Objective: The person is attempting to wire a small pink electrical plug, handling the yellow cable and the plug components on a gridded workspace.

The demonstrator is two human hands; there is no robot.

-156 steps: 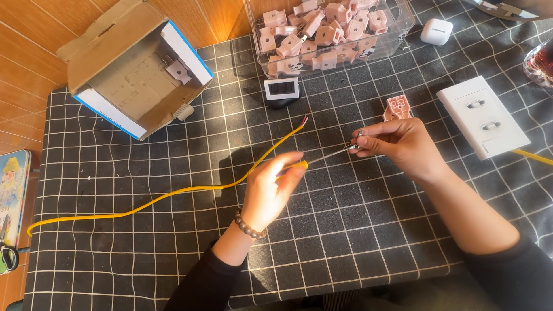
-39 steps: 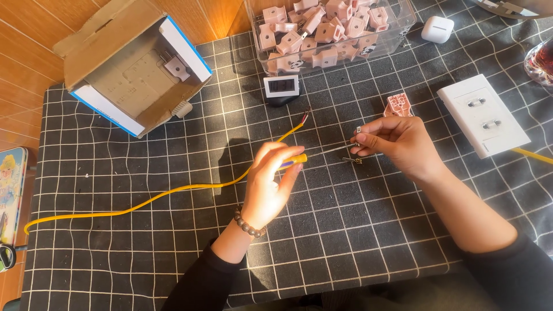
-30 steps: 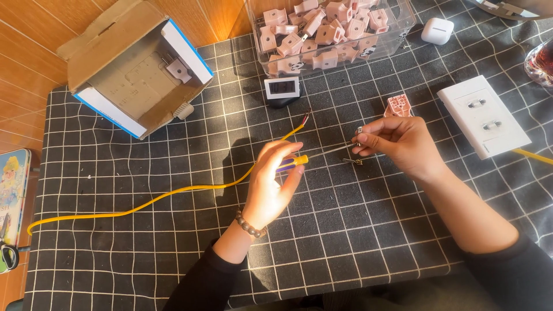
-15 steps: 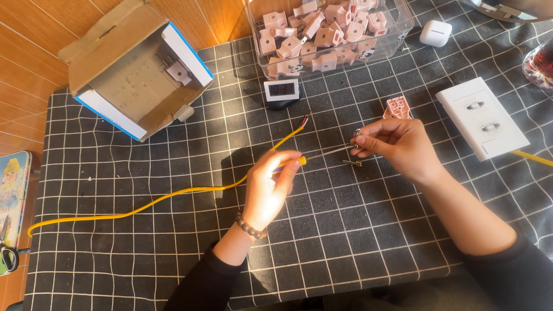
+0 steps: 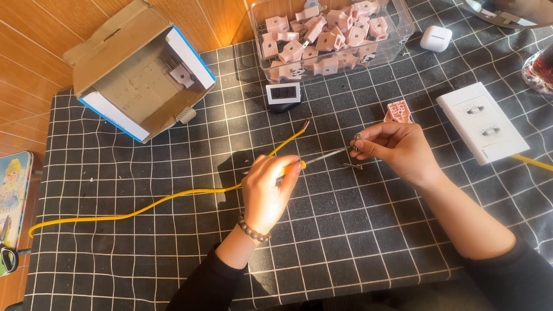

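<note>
Yellow-handled screwdriver (image 5: pixel 322 158) — both hands' grip.

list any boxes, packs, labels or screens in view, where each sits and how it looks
Cardboard box: far left of the mat, on its side, open, brown with white and blue edges.
Clear plastic tub: far centre, rectangular, full of pink plug parts.
Small digital display: in front of the tub, white frame, grey screen.
Picture tin: left edge, colourful printed lid.
White earbud case: right of the tub, rounded.
</note>
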